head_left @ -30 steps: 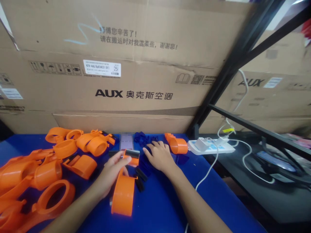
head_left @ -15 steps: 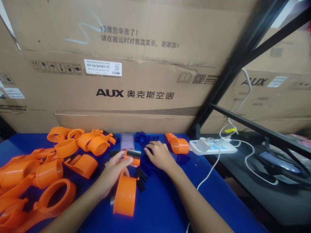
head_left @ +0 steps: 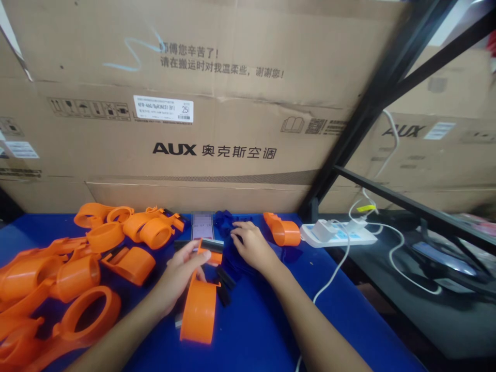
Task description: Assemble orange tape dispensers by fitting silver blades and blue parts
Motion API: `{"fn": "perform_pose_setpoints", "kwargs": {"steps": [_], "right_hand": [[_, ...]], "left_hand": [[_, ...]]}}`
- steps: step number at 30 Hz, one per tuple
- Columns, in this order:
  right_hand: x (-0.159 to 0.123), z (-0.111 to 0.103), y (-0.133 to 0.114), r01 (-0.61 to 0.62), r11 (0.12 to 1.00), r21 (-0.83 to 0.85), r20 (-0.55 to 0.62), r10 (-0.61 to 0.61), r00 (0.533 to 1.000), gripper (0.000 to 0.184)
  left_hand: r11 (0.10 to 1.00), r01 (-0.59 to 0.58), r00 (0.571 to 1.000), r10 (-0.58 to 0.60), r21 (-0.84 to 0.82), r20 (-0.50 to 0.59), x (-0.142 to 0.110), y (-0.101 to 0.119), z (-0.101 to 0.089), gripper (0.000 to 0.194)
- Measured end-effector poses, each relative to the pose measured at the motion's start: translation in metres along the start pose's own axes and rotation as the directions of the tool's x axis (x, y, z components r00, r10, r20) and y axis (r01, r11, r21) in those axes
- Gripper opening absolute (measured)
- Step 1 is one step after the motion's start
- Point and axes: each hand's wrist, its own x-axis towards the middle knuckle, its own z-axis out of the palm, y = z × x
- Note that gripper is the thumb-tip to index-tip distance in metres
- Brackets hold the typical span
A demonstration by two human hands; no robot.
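Observation:
My left hand [head_left: 179, 276] grips an orange plastic clamp part [head_left: 200, 306] with a black strip on its top end, holding it upright over the blue table [head_left: 251, 330]. My right hand [head_left: 251, 245] rests palm down on a pile of dark blue plastic pieces [head_left: 227, 221], fingers curled onto them. Small black pieces [head_left: 223, 284] lie between my two hands. A phone [head_left: 202, 227] lies flat just beyond my left fingertips.
Many orange ring-shaped parts [head_left: 77, 268] cover the table's left side. One orange part [head_left: 282, 230] lies right of my right hand. A white power strip [head_left: 341, 235] with cables sits at the right; large cardboard boxes [head_left: 217, 103] stand behind, beside a black metal rack [head_left: 387, 77].
My right hand has crept a little farther forward and left onto the blue pieces. My left hand and its orange part have barely moved.

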Motion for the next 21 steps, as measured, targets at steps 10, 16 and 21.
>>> {"fn": "perform_pose_setpoints", "kwargs": {"steps": [10,16,21], "right_hand": [[-0.0057,-0.0040,-0.0039,-0.097,0.988,-0.122,0.074,0.107,0.992,0.030],[-0.0028,-0.0019,-0.0004,-0.104,0.990,-0.097,0.074,0.111,0.991,0.034],[-0.0035,-0.0021,-0.0002,-0.124,0.988,-0.096,0.067,0.131,0.989,0.038]], "left_hand": [[1.000,0.004,1.000,-0.003,-0.019,0.016,-0.0008,0.0002,-0.0007,0.058],[0.998,0.012,1.000,-0.012,-0.068,0.007,-0.0003,-0.0005,-0.0008,0.064],[0.996,0.008,1.000,-0.007,-0.090,0.003,-0.0010,0.0003,-0.0005,0.062]]}}
